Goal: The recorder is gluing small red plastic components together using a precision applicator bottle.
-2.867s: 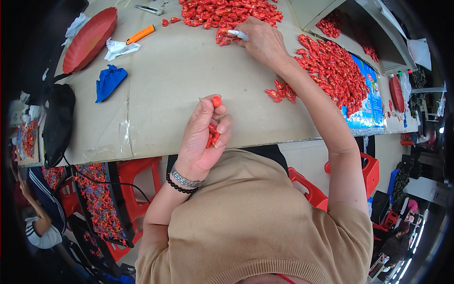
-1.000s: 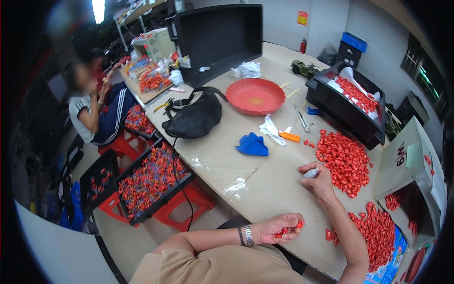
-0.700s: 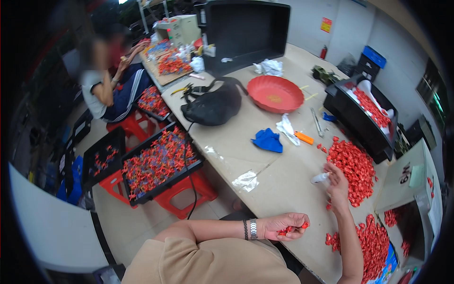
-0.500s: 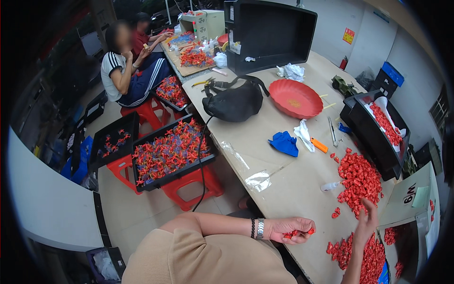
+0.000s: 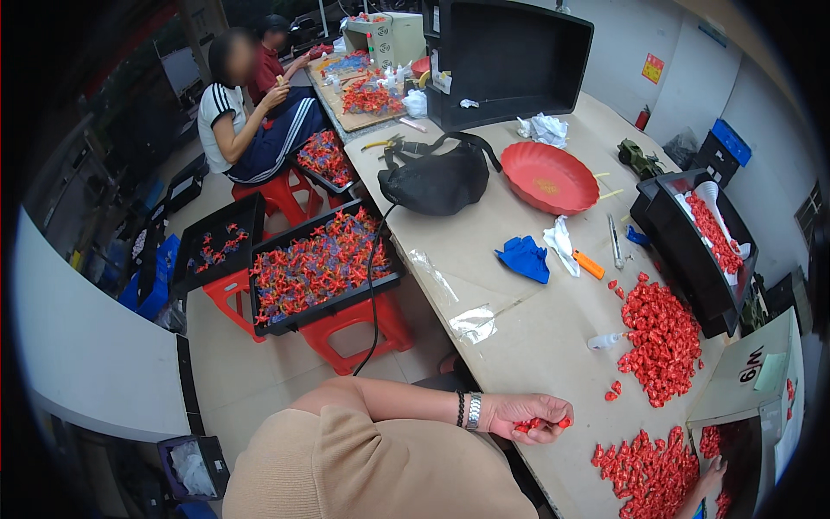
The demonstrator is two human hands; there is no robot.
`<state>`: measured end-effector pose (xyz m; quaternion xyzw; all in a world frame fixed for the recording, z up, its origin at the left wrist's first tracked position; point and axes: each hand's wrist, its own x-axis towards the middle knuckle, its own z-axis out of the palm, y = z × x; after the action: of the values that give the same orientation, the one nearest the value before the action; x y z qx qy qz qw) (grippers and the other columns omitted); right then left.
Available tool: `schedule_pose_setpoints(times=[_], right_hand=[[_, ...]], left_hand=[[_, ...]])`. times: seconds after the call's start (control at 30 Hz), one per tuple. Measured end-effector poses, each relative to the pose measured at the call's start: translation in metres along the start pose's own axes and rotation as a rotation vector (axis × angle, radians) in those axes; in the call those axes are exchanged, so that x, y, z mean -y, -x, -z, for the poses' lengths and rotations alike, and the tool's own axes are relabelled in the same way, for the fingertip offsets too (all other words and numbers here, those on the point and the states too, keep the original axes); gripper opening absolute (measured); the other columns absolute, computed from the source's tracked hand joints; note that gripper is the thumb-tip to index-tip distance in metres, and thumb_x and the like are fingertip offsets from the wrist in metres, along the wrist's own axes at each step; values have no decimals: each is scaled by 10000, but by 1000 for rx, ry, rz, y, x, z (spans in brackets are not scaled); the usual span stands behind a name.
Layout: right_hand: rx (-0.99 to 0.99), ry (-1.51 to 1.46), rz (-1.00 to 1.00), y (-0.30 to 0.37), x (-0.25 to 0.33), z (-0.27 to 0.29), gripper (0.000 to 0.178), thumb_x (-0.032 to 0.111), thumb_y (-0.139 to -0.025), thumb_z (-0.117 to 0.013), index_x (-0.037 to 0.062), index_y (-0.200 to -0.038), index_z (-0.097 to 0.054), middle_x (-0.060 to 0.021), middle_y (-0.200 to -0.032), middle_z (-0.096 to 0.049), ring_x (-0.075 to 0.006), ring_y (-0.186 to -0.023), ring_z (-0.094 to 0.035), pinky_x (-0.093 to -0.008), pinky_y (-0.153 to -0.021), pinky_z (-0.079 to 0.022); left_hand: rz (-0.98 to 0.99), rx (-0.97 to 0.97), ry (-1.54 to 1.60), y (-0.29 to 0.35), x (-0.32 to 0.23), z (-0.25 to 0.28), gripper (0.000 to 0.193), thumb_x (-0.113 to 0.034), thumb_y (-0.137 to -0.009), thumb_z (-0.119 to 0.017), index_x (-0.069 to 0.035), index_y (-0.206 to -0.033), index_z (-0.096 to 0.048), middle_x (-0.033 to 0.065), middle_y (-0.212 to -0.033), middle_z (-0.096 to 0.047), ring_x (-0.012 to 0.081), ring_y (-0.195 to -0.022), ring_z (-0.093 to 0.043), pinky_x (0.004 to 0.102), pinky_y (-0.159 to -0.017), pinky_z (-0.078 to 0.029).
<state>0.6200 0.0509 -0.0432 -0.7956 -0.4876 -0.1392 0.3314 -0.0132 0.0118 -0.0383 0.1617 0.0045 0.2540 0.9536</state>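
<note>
My left hand point(image 5: 532, 419) is closed around several small shiny red pieces point(image 5: 526, 426), held over the table's near edge. A bracelet and a metal watch circle that wrist. At the lower right, my right hand point(image 5: 711, 481) reaches into the open front of a pale box point(image 5: 742, 377), beside more red pieces point(image 5: 710, 441) inside it. Its fingers show only in part, so their grip is unclear. A pile of red pieces point(image 5: 644, 474) lies just left of it. Farther back, a larger red pile point(image 5: 661, 342) sits beside a small white bottle point(image 5: 604, 341).
A black bin point(image 5: 644, 212) holding red pieces stands at right. Farther back are a red dish point(image 5: 550, 177), a black bag point(image 5: 437, 180), blue cloth point(image 5: 523, 259) and an orange-handled tool point(image 5: 589, 265). Trays of colourful pieces point(image 5: 320, 268) rest on red stools at left; two people sit beyond.
My right hand has moved from the larger red pile down and right, into the pale box. The left hand keeps its red pieces. The nearer seated person has lowered a hand.
</note>
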Motion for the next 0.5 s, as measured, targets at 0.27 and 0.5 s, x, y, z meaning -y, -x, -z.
schedule_pose_setpoints(times=[0.27, 0.5], right_hand=[[-40, 619, 316, -49, -103, -63, 378, 35, -902, -483, 4, -1279, -507, -206, -843, -617, -273, -699, -604, -371, -611, -509], [-16, 557, 389, -73, -69, -146, 376, 47, -906, -479, 14, -1279, -509, -200, -884, -607, -276, -742, -594, -373, -646, -497]], left_hand=[[-5, -20, 35, 3, -3, -5, 239, -305, -917, -598, -73, -938, -544, 16, -764, -557, 67, -510, -393, 182, -362, -266], [10, -53, 29, 2, -7, -6, 242, -298, -922, -596, -66, -955, -535, 27, -776, -540, 70, -513, -399, 186, -376, -276]])
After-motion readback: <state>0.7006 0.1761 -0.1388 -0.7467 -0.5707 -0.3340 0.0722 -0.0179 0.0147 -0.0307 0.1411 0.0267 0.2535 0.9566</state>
